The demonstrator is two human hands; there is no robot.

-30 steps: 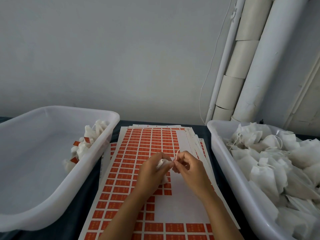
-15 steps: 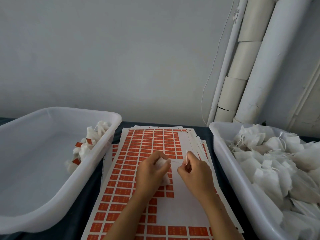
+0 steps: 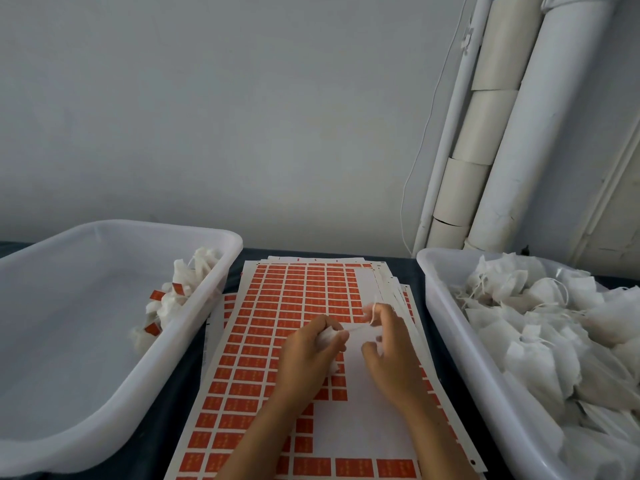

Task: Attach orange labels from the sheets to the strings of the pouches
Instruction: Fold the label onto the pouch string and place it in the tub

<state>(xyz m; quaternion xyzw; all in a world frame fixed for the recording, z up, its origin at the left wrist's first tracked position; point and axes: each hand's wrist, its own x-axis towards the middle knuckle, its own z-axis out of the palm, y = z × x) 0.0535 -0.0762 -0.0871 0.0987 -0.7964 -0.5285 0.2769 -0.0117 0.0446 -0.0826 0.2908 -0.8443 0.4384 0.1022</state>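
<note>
A stack of label sheets (image 3: pixel 277 323) with rows of orange labels lies in the middle of the dark table. Above it, my left hand (image 3: pixel 308 355) grips a small white pouch (image 3: pixel 327 336). The pouch's thin white string (image 3: pixel 356 328) runs taut to the right. My right hand (image 3: pixel 388 344) pinches the far end of that string, with a loop of it showing above the fingers. Part of the top sheet under my hands is bare white backing.
A white plastic tub (image 3: pixel 446 306) on the right is heaped with unlabelled white pouches (image 3: pixel 540 327). A second white tub (image 3: pixel 214 292) on the left holds a few pouches with orange labels (image 3: pixel 173 299). White pipes (image 3: pixel 502 133) stand at the back right.
My right hand has moved right and away from the left, drawing the string out of the pouch. The left hand has stayed on the pouch.
</note>
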